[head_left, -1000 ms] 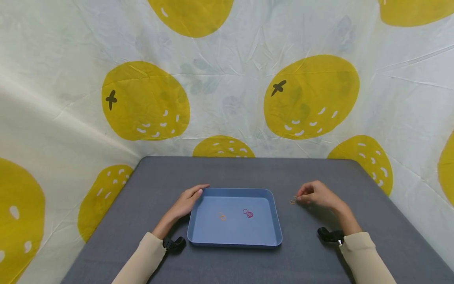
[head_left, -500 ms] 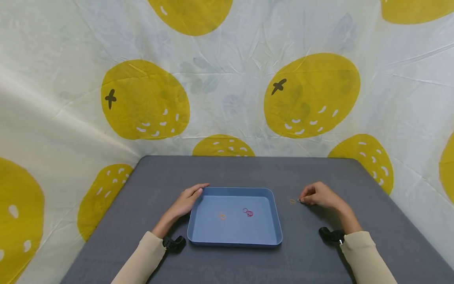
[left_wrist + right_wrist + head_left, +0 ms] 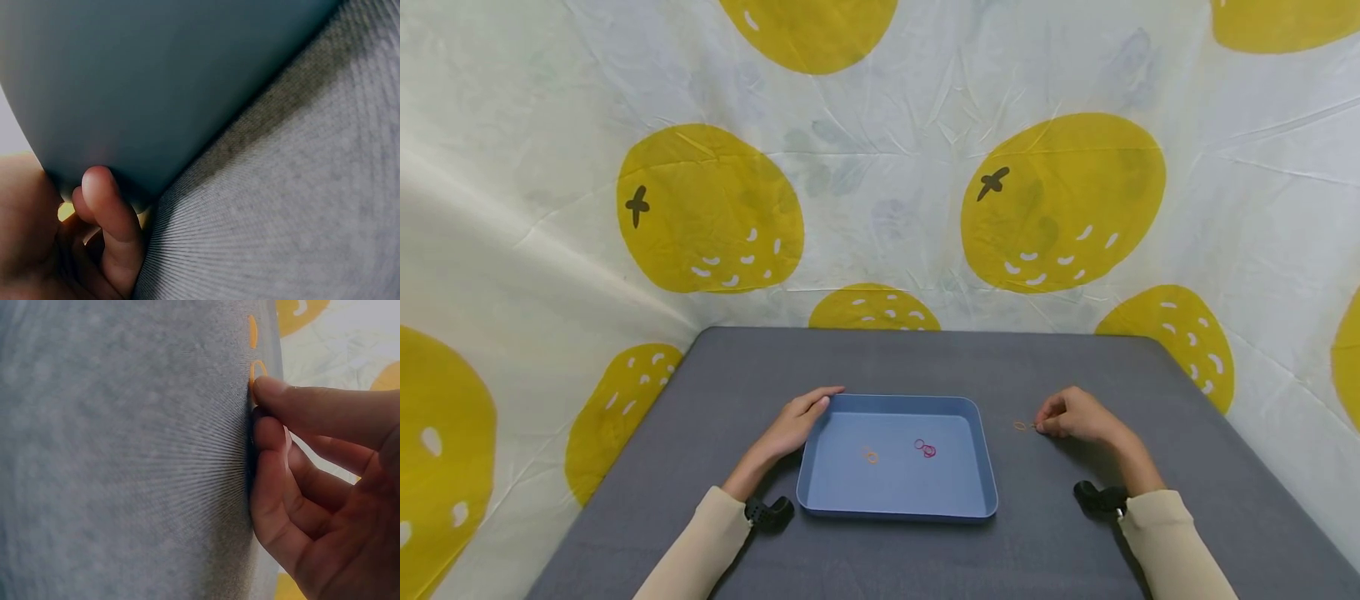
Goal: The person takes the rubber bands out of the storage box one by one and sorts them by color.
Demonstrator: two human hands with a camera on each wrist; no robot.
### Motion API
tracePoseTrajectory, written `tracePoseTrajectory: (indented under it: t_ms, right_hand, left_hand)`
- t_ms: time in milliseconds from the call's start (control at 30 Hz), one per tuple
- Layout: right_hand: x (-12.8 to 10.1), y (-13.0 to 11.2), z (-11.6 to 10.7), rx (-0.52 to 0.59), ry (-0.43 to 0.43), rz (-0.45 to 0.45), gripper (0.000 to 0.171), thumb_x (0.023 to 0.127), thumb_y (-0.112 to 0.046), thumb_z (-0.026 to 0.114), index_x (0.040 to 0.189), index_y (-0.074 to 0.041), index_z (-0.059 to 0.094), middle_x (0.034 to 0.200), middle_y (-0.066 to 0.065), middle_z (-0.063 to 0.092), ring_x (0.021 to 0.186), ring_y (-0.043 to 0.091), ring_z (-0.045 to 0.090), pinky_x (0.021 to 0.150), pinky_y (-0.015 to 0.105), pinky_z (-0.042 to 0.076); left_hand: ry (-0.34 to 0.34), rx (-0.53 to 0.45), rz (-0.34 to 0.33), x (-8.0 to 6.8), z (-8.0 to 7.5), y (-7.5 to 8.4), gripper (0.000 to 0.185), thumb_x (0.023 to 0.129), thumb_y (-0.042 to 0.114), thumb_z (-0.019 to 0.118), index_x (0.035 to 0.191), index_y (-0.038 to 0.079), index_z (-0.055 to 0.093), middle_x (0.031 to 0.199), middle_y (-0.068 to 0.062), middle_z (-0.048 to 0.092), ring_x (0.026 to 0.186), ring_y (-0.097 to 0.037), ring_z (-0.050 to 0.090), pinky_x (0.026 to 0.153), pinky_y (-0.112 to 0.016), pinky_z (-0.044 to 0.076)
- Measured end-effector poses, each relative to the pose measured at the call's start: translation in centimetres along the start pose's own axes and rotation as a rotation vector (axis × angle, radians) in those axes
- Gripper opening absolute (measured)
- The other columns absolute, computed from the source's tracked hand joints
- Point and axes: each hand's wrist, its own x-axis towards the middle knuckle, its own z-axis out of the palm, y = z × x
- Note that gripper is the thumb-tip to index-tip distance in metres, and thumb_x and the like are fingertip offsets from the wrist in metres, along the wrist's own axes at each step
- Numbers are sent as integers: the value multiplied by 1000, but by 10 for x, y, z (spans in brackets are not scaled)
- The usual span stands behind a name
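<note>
A blue tray (image 3: 897, 488) lies on the grey-covered table. My left hand (image 3: 795, 425) holds its back left corner, thumb at the rim; in the left wrist view, bent fingers (image 3: 107, 200) touch the tray's outer wall. To the right of the tray, my right hand (image 3: 1075, 414) pinches a small orange rubber band (image 3: 252, 378) between thumb and fingers, close to the table. Another orange rubber band (image 3: 252, 331) lies just beyond the fingertips. Inside the tray are orange rubber bands (image 3: 872, 457) left of centre and several red rubber bands (image 3: 929, 452) right of centre.
Behind the table (image 3: 895, 358) hangs a white cloth (image 3: 880, 208) printed with large yellow fruit. A black wrist camera (image 3: 770, 517) sits on the left wrist and another black camera (image 3: 1099, 497) on the right wrist.
My right hand has shifted slightly right and toward me, and its fingertips have closed on the nearer orange band. The left hand and tray stay put.
</note>
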Motion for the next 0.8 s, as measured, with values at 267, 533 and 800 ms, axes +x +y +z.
tracePoseTrajectory:
  t_ms: [267, 533, 800]
  right_hand:
    - [0, 2, -3, 17, -33, -2, 8, 91, -5, 73, 88, 1, 76, 75, 0, 70, 69, 10, 59, 60, 27, 52]
    - [-1, -1, -1, 10, -20, 44, 8, 90, -5, 75, 91, 2, 76, 78, 5, 71, 71, 13, 59, 62, 29, 53]
    - [-2, -3, -1, 15, -17, 51, 10, 90, -5, 74, 94, 4, 75, 80, 6, 72, 72, 13, 60, 63, 29, 54]
  left_hand:
    - [-7, -4, 3, 1, 0, 1, 42, 113, 32, 42, 152, 19, 54, 156, -8, 54, 149, -34, 45, 121, -59, 35]
    - [-7, -6, 2, 1, 0, 1, 43, 113, 33, 42, 152, 20, 54, 156, -8, 54, 149, -34, 45, 121, -58, 34]
    - [-11, -6, 4, 0, 0, 1, 43, 113, 32, 42, 152, 19, 54, 156, -8, 53, 149, -34, 44, 121, -59, 34]
